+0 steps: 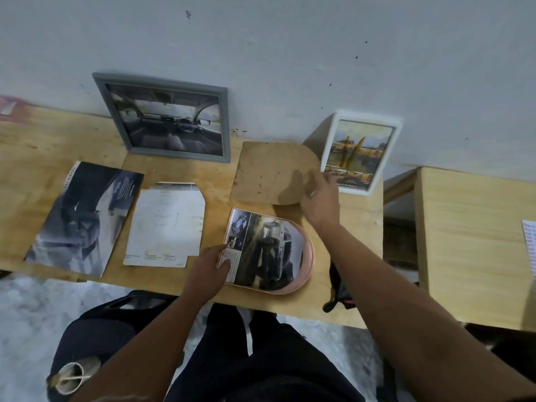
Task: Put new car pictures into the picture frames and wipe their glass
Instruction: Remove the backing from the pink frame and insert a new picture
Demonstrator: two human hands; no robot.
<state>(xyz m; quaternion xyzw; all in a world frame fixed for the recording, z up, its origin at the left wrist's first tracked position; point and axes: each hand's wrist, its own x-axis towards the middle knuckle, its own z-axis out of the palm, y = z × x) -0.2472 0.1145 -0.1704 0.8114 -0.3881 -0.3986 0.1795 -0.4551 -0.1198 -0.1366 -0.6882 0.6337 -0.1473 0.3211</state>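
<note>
A car picture [266,248], rounded at its right end, lies on a pink frame [309,256] near the table's front edge. My left hand [210,264] presses the picture's left edge with thumb and fingers. My right hand [320,195] grips the right end of a brown backing board [272,172] of the same rounded shape, lying just behind the pink frame. A grey frame [165,117] with a car-interior picture leans on the wall at the back. A white frame [362,152] with a yellow car picture stands at the back right.
A dark car brochure [84,219] and a cut white sheet [165,224] lie on the wooden table [34,158] to the left. A black strap [338,288] hangs off the front edge. A second wooden table [470,242] stands right. A dark bag [95,338] sits on the floor.
</note>
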